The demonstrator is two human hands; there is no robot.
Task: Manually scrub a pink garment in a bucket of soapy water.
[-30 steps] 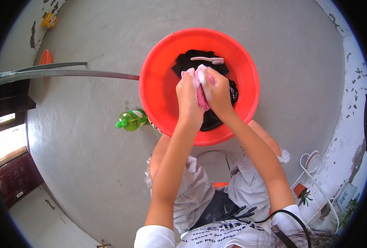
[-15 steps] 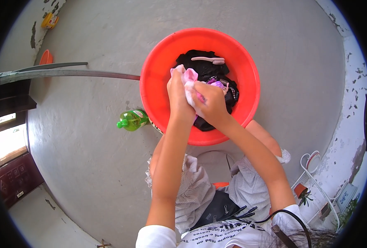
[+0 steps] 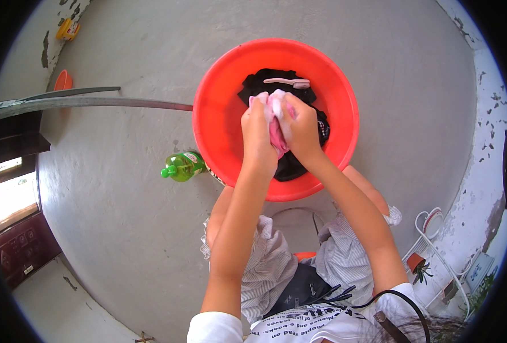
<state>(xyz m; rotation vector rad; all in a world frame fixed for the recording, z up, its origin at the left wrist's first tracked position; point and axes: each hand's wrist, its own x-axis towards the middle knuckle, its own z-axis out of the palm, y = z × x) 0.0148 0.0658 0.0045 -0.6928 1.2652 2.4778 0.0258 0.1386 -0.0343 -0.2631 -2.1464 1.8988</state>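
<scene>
Over a large red basin (image 3: 219, 74), both my hands grip a pink cloth (image 3: 277, 136) covered in white suds. My left hand (image 3: 257, 134) wraps around its left side. My right hand (image 3: 302, 127) closes on the right side, with foam between the two hands. Beneath them, dark wet clothes (image 3: 290, 167) lie in the basin. A pale pink scrub brush (image 3: 288, 82) rests on the dark fabric at the far side. What kind of garment the pink cloth is, I cannot make out.
A green bottle (image 3: 183, 166) of liquid stands left of the basin on the grey floor (image 3: 122, 188). A long bar (image 3: 93, 102) reaches in from the left to the basin's rim. At the lower right are a white metal rack (image 3: 445, 260) and a potted plant (image 3: 417, 263).
My hands have shifted slightly to the right and come closer together around the pink cloth. The purple item seen beside my right hand is now hidden.
</scene>
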